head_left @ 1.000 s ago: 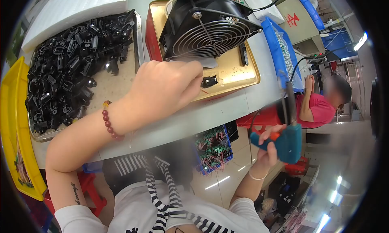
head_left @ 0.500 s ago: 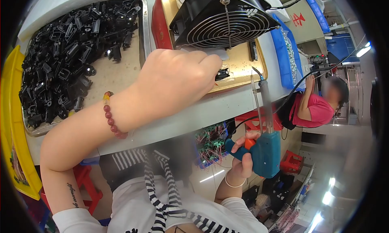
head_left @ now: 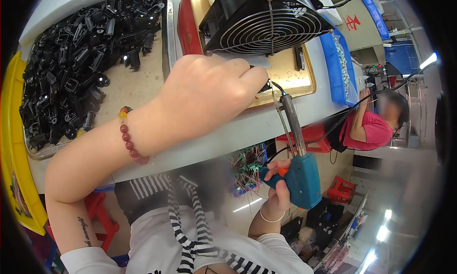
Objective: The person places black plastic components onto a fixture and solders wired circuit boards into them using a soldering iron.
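My left hand (head_left: 212, 95), wearing a beaded bracelet, is closed with its fingers pinched on a small black plastic part (head_left: 267, 86). It sits over the gold-coloured tray (head_left: 304, 82), and most of the part is hidden behind the fingers. My right hand (head_left: 279, 190) grips a teal soldering gun (head_left: 305, 181) by its handle, fingers round the orange trigger. The gun points up, and its bent tip reaches right beside the black part. Contact between tip and part cannot be made out. A thin feed tube (head_left: 283, 119) runs alongside the barrel.
A black fan with a wire guard (head_left: 271, 33) stands behind the gold tray. At left, a metal tray (head_left: 131, 90) holds a heap of black plastic parts (head_left: 71, 74). A blue bin (head_left: 335, 69) is at right. Beyond it sits a person in a pink top (head_left: 366, 128).
The soldering gun has moved left and its tip has come close to the black part. My left hand has shifted slightly right, still pinching the part.
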`<control>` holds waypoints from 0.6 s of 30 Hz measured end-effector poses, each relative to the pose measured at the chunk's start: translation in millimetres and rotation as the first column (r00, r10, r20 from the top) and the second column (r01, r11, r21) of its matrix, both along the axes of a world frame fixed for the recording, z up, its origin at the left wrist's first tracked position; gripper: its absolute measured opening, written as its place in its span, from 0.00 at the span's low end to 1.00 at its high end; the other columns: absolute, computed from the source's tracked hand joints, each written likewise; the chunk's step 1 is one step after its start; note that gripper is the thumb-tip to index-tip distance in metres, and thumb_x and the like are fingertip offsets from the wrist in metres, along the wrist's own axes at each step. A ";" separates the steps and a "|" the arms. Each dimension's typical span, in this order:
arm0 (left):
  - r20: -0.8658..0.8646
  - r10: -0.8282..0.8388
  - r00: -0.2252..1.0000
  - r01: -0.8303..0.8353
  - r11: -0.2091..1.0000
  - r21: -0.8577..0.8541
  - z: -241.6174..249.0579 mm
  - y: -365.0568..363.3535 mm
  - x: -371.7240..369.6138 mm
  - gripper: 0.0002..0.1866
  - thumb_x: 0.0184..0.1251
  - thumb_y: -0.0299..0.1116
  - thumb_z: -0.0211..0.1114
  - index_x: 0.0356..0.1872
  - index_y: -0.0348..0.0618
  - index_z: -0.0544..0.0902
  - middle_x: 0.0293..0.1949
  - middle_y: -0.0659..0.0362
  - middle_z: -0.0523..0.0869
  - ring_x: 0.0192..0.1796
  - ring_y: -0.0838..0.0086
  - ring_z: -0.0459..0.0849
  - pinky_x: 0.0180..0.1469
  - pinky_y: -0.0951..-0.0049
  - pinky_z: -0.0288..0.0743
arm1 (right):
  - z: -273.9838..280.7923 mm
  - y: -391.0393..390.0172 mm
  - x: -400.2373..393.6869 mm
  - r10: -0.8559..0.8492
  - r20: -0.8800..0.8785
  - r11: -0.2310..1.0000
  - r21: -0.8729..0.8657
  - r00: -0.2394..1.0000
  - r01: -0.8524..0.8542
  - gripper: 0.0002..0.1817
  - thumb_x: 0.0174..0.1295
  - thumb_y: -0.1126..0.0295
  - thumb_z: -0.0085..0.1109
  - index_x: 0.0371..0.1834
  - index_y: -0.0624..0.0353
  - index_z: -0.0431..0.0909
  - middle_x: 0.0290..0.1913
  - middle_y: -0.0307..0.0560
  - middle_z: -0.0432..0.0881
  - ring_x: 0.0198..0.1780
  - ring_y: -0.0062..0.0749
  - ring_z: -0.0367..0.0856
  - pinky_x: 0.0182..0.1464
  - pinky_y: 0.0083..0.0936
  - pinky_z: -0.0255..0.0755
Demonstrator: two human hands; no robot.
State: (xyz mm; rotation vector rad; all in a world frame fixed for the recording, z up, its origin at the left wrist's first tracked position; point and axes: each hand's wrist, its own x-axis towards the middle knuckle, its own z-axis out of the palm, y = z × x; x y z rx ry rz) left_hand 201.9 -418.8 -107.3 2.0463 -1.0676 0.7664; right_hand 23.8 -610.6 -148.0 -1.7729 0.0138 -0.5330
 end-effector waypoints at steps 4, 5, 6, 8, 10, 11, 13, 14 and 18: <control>0.001 -0.014 1.000 0.014 1.000 -0.022 0.1 0.5 0.2 0.05 0.52 0.29 0.65 0.29 0.42 0.79 0.19 0.60 0.76 0.19 0.69 0.77 0.20 0.72 0.71 | 0.8 4.1 1.6 -0.035 0.012 0.999 -0.003 0.999 0.035 0.21 0.51 0.66 0.57 0.43 0.73 0.70 0.34 0.58 0.77 0.27 0.34 0.75 0.25 0.22 0.70; 0.013 -0.016 1.000 0.016 1.000 -0.019 -0.6 0.6 0.3 0.05 0.52 0.29 0.65 0.29 0.42 0.79 0.19 0.60 0.76 0.19 0.69 0.77 0.20 0.72 0.71 | 0.8 4.1 1.6 -0.041 0.015 0.999 -0.016 0.999 0.041 0.20 0.51 0.66 0.57 0.42 0.73 0.70 0.33 0.58 0.77 0.25 0.33 0.75 0.25 0.22 0.69; 0.037 -0.018 0.999 0.018 1.000 -0.016 -3.3 0.4 1.4 0.05 0.52 0.29 0.65 0.29 0.42 0.78 0.19 0.60 0.76 0.19 0.69 0.77 0.20 0.72 0.71 | 0.2 4.2 0.7 -0.060 0.005 0.998 -0.013 0.998 0.060 0.20 0.51 0.66 0.57 0.41 0.72 0.71 0.32 0.57 0.76 0.25 0.33 0.75 0.25 0.21 0.69; 0.035 -0.017 0.999 0.017 1.000 -0.006 -2.6 1.5 1.3 0.05 0.52 0.29 0.65 0.29 0.42 0.78 0.18 0.60 0.76 0.19 0.69 0.77 0.20 0.72 0.71 | -1.1 4.3 -1.4 -0.097 -0.013 0.995 -0.007 0.995 0.097 0.18 0.51 0.66 0.57 0.39 0.71 0.72 0.31 0.57 0.76 0.25 0.33 0.74 0.25 0.21 0.68; -0.003 -0.013 1.000 0.013 1.000 0.009 -0.3 1.5 0.1 0.05 0.52 0.29 0.65 0.29 0.42 0.78 0.18 0.60 0.75 0.19 0.69 0.77 0.20 0.72 0.71 | -1.2 3.9 -2.4 -0.091 -0.027 0.996 -0.008 0.995 0.091 0.18 0.51 0.66 0.57 0.38 0.70 0.72 0.30 0.55 0.76 0.25 0.33 0.75 0.24 0.21 0.68; -0.015 -0.010 1.000 0.010 1.000 0.018 0.3 1.6 -0.2 0.05 0.52 0.29 0.65 0.29 0.42 0.78 0.18 0.60 0.75 0.19 0.69 0.77 0.20 0.72 0.71 | -1.0 3.5 -2.7 -0.089 -0.032 0.996 -0.011 0.996 0.089 0.17 0.51 0.66 0.57 0.38 0.70 0.72 0.30 0.55 0.75 0.25 0.33 0.75 0.24 0.20 0.67; -0.016 -0.005 1.000 0.005 0.999 0.037 0.4 1.6 0.1 0.05 0.52 0.29 0.66 0.29 0.42 0.78 0.18 0.60 0.75 0.19 0.69 0.77 0.20 0.72 0.71 | 1.2 4.3 -3.2 -0.101 -0.069 0.995 0.001 0.992 0.102 0.20 0.50 0.63 0.62 0.40 0.66 0.70 0.30 0.52 0.77 0.26 0.31 0.75 0.28 0.21 0.68; -0.021 -0.003 1.000 0.004 0.999 0.043 0.8 1.5 0.0 0.05 0.52 0.29 0.66 0.29 0.42 0.78 0.18 0.60 0.75 0.19 0.69 0.77 0.20 0.72 0.71 | 2.1 4.7 -3.5 -0.108 -0.088 0.994 0.007 0.990 0.109 0.22 0.50 0.62 0.65 0.41 0.63 0.69 0.30 0.51 0.78 0.26 0.29 0.75 0.29 0.22 0.68; -0.028 -0.010 1.000 0.010 1.000 -0.002 0.2 0.3 0.2 0.05 0.52 0.29 0.66 0.28 0.42 0.78 0.18 0.60 0.76 0.19 0.69 0.77 0.20 0.72 0.71 | -0.4 3.5 -3.3 -0.111 -0.078 0.994 0.004 0.991 0.112 0.22 0.50 0.61 0.65 0.41 0.63 0.68 0.29 0.50 0.78 0.26 0.29 0.75 0.29 0.21 0.68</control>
